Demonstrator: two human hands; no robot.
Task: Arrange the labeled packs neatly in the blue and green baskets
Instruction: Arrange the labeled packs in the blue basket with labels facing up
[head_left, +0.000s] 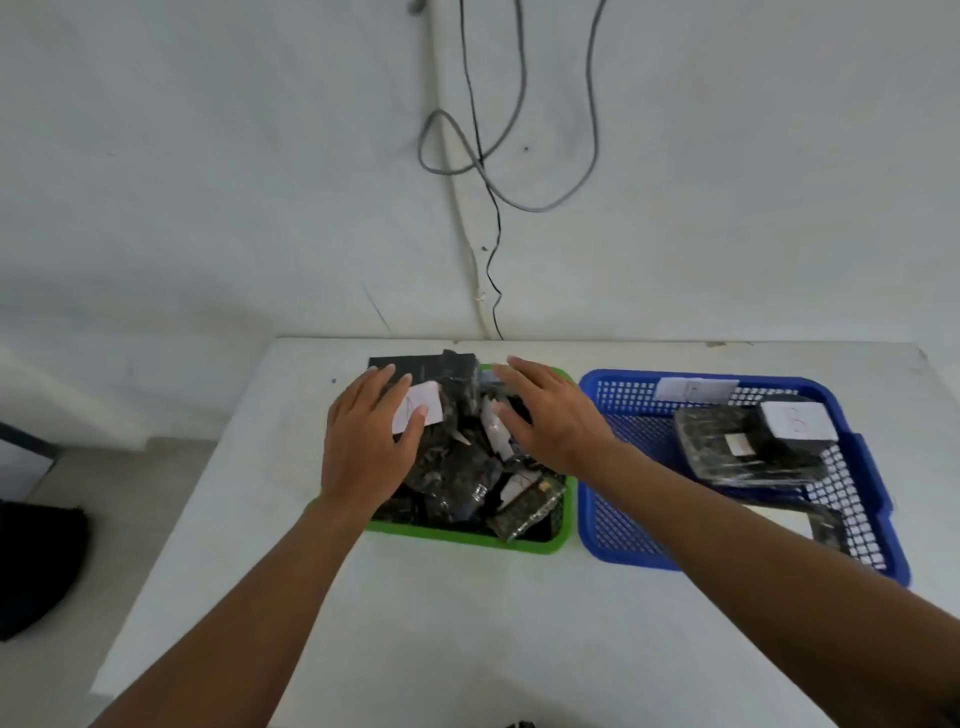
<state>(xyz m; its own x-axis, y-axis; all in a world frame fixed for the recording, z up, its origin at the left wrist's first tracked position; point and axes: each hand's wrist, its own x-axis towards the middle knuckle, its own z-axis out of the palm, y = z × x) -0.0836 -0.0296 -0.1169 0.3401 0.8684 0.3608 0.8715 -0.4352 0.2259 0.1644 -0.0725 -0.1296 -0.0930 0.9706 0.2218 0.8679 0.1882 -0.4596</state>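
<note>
While spread flat over the green basket (540, 545) at frame centre, both hands open, fingers wide, gripping nothing: left hand (366, 441) resting on a white-labelled pack (418, 408) atop the heap of dark wrapped packs (462, 467), right hand (550, 415) pressed on the heap's far-right side. Blue basket (613, 540) just beside, centre-right of frame, w/ a few labelled packs (748, 452) inside. Both baskets on white table (441, 634); grey cables (519, 171) on wall, upper centre.

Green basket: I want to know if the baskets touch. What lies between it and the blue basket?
In the head view, only a narrow strip of bare white table separates the green basket from the blue basket; they stand apart.
</note>
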